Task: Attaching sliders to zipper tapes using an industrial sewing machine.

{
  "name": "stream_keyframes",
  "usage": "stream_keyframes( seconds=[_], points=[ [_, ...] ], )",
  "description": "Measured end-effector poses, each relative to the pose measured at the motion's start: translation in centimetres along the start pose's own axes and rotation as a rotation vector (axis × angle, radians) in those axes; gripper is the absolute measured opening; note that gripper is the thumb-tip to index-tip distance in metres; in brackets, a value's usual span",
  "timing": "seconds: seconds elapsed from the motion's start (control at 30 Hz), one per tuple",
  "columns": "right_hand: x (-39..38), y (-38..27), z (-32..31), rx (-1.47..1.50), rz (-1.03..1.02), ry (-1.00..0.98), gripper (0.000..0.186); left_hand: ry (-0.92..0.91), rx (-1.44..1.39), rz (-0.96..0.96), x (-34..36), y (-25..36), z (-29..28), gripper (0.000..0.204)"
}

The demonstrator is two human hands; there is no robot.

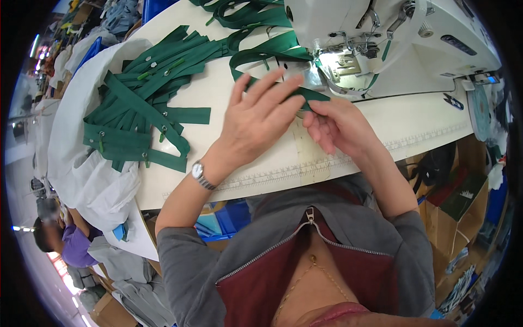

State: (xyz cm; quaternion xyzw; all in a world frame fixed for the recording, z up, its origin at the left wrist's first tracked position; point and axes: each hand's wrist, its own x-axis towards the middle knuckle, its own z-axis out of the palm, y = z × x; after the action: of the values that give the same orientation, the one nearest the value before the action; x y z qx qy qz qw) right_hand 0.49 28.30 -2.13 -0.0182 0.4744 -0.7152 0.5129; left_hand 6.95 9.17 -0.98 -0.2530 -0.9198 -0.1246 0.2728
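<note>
A green zipper (315, 95) runs from the sewing machine's lit plate toward me, and its end lies between the thumb and fingers of my right hand (344, 126). My left hand (256, 122) hovers over the strip with its fingers spread; whether its fingertips touch the zipper is hard to tell. Beyond both hands, more green zipper (272, 46) loops across the table beside the machine. To the left lies a heap of green zippers (155, 101) with small metal sliders and green pulls. The sewing machine (348, 32) stands just past my right hand, its needle area brightly lit.
The white table (229, 182) has a ruler strip (305, 170) along its near edge. White cloth (106, 180) drapes over its left end. Cardboard boxes (455, 218) stand below at right, and a blue bin (231, 218) is under the table. A person in purple (79, 248) is at far left.
</note>
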Motion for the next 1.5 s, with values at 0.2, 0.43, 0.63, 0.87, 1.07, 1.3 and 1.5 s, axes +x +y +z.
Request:
stream_keyframes(
  seconds=[0.2,0.43,0.63,0.87,1.07,1.3,1.5],
  points=[
    [-2.3,-1.1,0.0,-0.313,-0.062,0.152,0.027,0.025,-0.145,0.107,1.3,-3.0,3.7,0.024],
    [-7.1,2.6,-3.1,-0.613,-0.396,0.564,0.016,-0.063,-0.161,0.118,2.7,-4.1,4.8,0.025],
    [-6.4,2.7,-3.1,-0.71,-0.413,0.569,0.015,-0.087,-0.199,0.069,3.2,-4.3,5.1,0.024],
    [-6.3,2.7,-3.2,-0.721,-0.45,0.565,0.015,-0.131,-0.105,-0.008,3.1,-4.3,4.7,0.02],
    [-6.2,2.7,-3.1,-0.73,-0.458,0.569,0.015,-0.122,-0.101,0.035,3.2,-4.1,5.1,0.021],
    [-6.3,2.8,-3.2,-0.744,-0.458,0.57,0.015,-0.147,-0.146,0.032,3.3,-3.8,5.1,0.022],
    [-6.2,3.0,-2.9,-0.716,-0.48,0.566,0.015,-0.195,-0.141,-0.009,3.3,-3.4,4.6,0.026]
  ],
)
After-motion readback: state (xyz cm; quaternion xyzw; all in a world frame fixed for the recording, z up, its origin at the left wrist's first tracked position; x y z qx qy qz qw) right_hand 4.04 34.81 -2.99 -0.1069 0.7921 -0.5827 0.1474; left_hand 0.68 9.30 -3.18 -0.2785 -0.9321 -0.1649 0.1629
